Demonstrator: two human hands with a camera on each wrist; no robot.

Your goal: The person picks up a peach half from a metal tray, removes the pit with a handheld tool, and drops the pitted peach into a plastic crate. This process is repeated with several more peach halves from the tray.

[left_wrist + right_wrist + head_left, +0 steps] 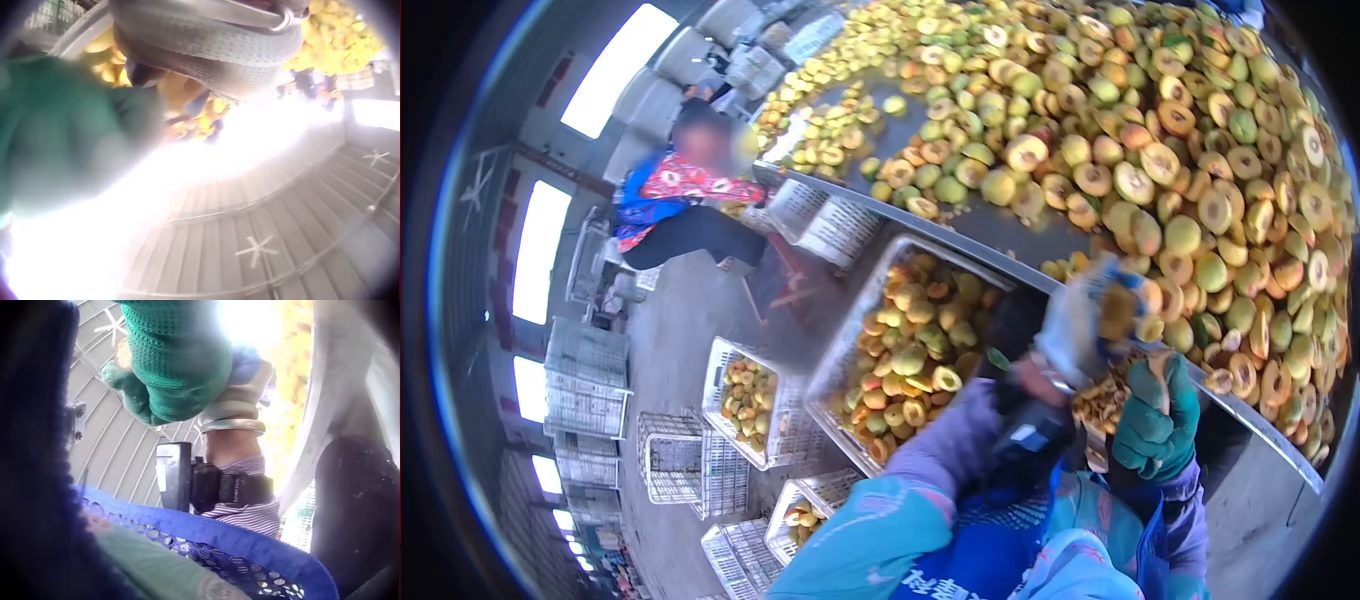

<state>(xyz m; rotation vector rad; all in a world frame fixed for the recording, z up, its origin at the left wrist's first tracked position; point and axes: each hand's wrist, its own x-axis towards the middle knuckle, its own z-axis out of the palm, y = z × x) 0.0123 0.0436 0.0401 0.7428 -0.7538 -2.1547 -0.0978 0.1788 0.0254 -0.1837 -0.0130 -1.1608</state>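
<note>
a person's left hand (1072, 328), in a pale glove, holds a blurred piece of fruit (1118, 312) by the near edge of a metal table (1025, 236) heaped with cut fruit (1160, 165). the green-gloved right hand (1152, 428), nearer and to the right, grips what looks like a wooden handle (1159, 376). cutting or stoning seems in hand; the next move probably calls for keeping the piece steady.

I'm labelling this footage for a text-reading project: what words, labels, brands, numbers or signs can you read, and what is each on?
No text can be read with certainty.
Blue apron: white characters along the bottom edge of the head view, too blurred and cut off to quote.
Black box strapped to the wrist: a pale patch, no legible writing.
</note>
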